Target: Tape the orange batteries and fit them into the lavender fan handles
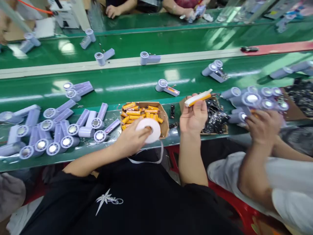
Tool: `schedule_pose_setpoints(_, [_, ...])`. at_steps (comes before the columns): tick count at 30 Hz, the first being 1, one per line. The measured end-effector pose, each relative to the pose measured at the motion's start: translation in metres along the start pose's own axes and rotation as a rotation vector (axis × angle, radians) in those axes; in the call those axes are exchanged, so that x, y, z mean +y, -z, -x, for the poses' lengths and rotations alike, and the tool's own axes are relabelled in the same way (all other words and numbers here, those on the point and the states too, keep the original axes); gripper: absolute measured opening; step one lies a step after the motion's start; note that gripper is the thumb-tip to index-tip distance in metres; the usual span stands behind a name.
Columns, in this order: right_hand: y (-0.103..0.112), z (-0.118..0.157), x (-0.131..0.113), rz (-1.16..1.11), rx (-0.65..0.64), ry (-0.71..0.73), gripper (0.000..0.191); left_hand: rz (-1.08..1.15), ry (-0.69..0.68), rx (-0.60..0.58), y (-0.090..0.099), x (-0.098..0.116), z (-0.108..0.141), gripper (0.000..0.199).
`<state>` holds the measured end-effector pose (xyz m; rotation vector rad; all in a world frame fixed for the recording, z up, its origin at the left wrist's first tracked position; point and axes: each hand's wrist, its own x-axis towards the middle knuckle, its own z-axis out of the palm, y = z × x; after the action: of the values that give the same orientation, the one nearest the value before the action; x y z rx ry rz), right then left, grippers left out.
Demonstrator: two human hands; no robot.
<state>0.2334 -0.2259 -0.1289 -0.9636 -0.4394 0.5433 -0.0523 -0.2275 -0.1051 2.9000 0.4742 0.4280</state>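
Green belt (pixel 129 78) runs behind the box (pixel 165 125) of orange cells (pixel 134 112). One orange cell (pixel 206 97) w/ white strip (pixel 193 100) is up R of box, clamped in R hand (pixel 194 117) fingers. L hand (pixel 130 137), over box's front edge, is closed on white tape roll (pixel 143 123). Lilac fan bodies (pixel 69 142) lie L of box, black parts (pixel 215 118) R, co-worker's hand (pixel 266 125) far R.

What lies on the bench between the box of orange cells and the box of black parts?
In the head view, a small black piece and, nearer the wearer, some dark bits.
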Motion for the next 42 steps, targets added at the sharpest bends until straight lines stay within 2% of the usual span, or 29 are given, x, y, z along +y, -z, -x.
schedule_pose_setpoints(3, [0.002, 0.01, 0.001, -0.006, -0.103, -0.12, 0.058, 0.139, 0.028, -0.141, 0.005, -0.062, -0.017, 0.049])
schedule_pose_setpoints(5, [0.014, 0.027, 0.003, 0.031, -0.139, -0.186, 0.066, 0.213, 0.124, -0.133, 0.014, -0.104, -0.015, 0.039])
schedule_pose_setpoints(8, [0.047, 0.046, 0.005, 0.082, -0.088, -0.193, 0.066, 0.108, 0.482, 0.013, 0.036, -0.162, 0.009, 0.041])
schedule_pose_setpoints(10, [0.071, 0.05, 0.004, 0.093, -0.04, -0.191, 0.063, -0.058, 0.709, 0.041, 0.054, -0.201, 0.033, 0.049])
schedule_pose_setpoints(13, [0.1, 0.054, 0.0, 0.096, 0.014, -0.21, 0.06, -0.268, 0.943, -0.041, 0.074, -0.253, 0.066, 0.054])
schedule_pose_setpoints(16, [0.113, 0.06, 0.0, 0.067, 0.052, -0.233, 0.059, -0.341, 1.021, -0.158, 0.08, -0.283, 0.084, 0.051])
schedule_pose_setpoints(19, [0.112, 0.065, 0.002, 0.048, 0.045, -0.268, 0.059, -0.343, 0.968, -0.245, 0.076, -0.291, 0.077, 0.043])
schedule_pose_setpoints(22, [0.095, 0.064, 0.007, 0.08, -0.012, -0.262, 0.054, -0.315, 0.792, -0.278, 0.064, -0.286, 0.04, 0.037])
schedule_pose_setpoints(26, [0.05, 0.052, 0.016, 0.087, -0.155, -0.201, 0.058, -0.238, 0.526, -0.305, 0.033, -0.269, -0.036, 0.043])
schedule_pose_setpoints(29, [0.014, 0.041, 0.021, 0.066, -0.24, -0.18, 0.06, -0.166, 0.456, -0.407, 0.012, -0.26, -0.081, 0.035])
schedule_pose_setpoints(31, [-0.008, 0.032, 0.024, 0.086, -0.283, -0.145, 0.056, -0.129, 0.456, -0.45, 0.006, -0.261, -0.096, 0.023])
schedule_pose_setpoints(34, [-0.042, 0.009, 0.037, 0.18, -0.407, -0.079, 0.054, -0.083, 0.466, -0.467, 0.007, -0.269, -0.102, 0.013])
schedule_pose_setpoints(38, [-0.1, -0.031, 0.071, 0.49, -0.732, -0.03, 0.046, -0.043, 0.501, -0.457, 0.011, -0.279, -0.104, 0.021])
schedule_pose_setpoints(40, [-0.127, -0.046, 0.088, 0.835, -0.917, 0.06, 0.042, -0.046, 0.527, -0.437, 0.01, -0.279, -0.108, 0.026])
schedule_pose_setpoints(42, [-0.144, -0.054, 0.098, 1.177, -1.068, 0.172, 0.043, -0.056, 0.55, -0.411, 0.005, -0.277, -0.113, 0.029])
